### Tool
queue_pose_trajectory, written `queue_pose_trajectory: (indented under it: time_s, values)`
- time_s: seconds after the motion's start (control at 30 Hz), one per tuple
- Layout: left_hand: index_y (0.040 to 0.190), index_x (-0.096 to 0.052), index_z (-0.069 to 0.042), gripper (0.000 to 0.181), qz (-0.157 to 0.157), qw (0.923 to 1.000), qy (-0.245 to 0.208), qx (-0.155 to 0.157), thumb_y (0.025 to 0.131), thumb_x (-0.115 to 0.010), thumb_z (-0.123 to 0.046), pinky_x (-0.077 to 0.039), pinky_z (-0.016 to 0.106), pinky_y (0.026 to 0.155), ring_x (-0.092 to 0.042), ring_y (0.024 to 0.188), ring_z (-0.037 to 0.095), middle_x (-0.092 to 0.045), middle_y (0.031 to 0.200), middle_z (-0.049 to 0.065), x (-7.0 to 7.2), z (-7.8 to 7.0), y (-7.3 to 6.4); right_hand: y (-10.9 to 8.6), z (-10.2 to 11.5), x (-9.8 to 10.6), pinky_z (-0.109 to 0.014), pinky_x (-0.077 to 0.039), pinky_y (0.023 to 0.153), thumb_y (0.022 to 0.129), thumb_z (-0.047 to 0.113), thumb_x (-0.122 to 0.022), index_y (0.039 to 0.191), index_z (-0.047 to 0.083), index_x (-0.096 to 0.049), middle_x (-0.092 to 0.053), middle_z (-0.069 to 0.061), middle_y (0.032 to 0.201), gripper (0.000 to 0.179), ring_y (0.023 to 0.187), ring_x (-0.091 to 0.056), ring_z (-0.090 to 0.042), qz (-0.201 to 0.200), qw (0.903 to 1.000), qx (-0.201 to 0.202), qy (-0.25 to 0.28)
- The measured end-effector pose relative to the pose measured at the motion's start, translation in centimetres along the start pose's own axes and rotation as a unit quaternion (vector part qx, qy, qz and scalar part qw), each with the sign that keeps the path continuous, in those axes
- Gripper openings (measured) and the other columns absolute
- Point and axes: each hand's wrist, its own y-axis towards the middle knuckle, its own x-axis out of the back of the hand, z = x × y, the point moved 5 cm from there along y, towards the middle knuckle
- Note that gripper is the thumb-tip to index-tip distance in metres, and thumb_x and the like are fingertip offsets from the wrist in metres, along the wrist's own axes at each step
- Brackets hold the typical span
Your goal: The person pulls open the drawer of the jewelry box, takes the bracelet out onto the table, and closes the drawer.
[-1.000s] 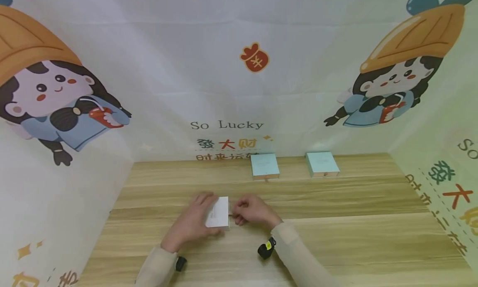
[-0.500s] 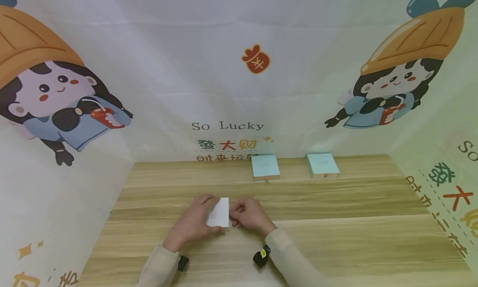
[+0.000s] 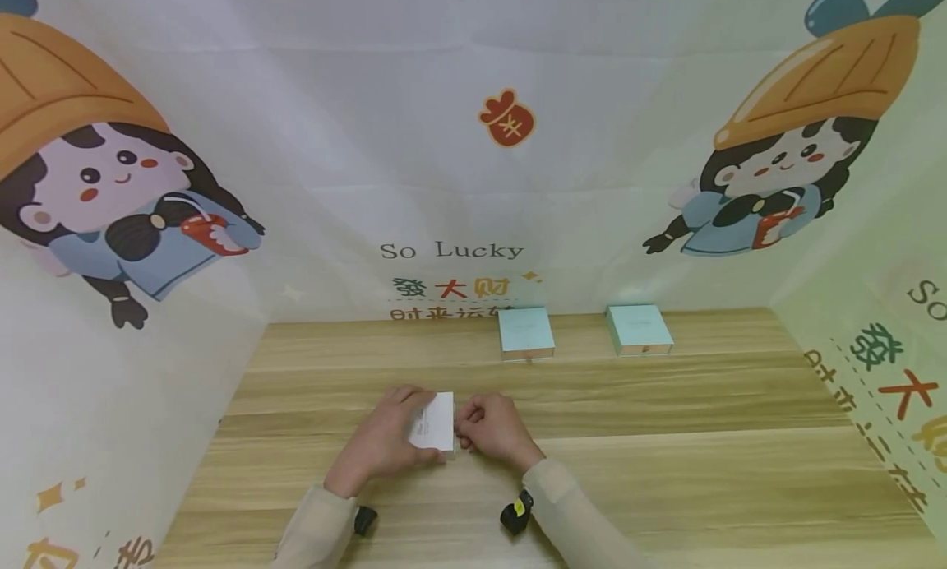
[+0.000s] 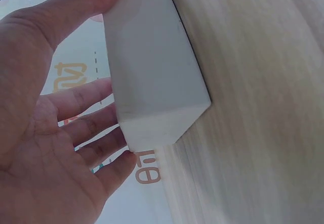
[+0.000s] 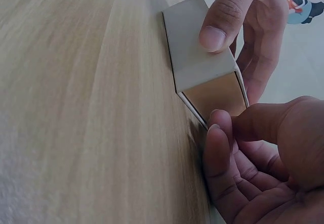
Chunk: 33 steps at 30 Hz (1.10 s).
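Observation:
A small white drawer box (image 3: 436, 421) with a tan drawer front (image 5: 215, 93) lies on the wooden table. My left hand (image 3: 385, 437) grips it from the left, thumb on the near side (image 4: 147, 47) and fingers across the far side. At the box's right end, my right hand (image 3: 497, 427) has its thumb and fingertips pinched together, right at the lower part of the drawer front. The drawer's pull tab is hidden behind these fingertips. The drawer front sits about level with the edges of its sleeve.
Two pale blue drawer boxes, a left one (image 3: 526, 332) and a right one (image 3: 639, 329), stand at the back of the table (image 3: 703, 454), each with a tan front. A printed white cloth (image 3: 333, 141) rises behind and along both sides.
My right hand has shifted slightly left, closing the small gap to the box's right end, where a bit of the tab showed before. The left hand keeps its grip on the box.

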Motion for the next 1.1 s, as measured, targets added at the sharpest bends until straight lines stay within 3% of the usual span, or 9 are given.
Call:
queue_pose_trajectory:
  time_s: [1.1]
  values:
    - [0.148,-0.052,-0.007,0.1,0.001,0.9998,-0.012,0.013,0.062,-0.097,-0.034,-0.047,0.052,0.113,-0.052,0.134,0.031,-0.056,0.146,0.01,0.01,-0.02,-0.26,-0.53,-0.02,0.66,-0.018,-0.05,0.05,0.093,-0.001,-0.067,0.084,-0.003,-0.07,-0.072,-0.015,0.074,0.009,0.058,-0.066,-0.014,-0.018,0.9995,0.022,-0.013]
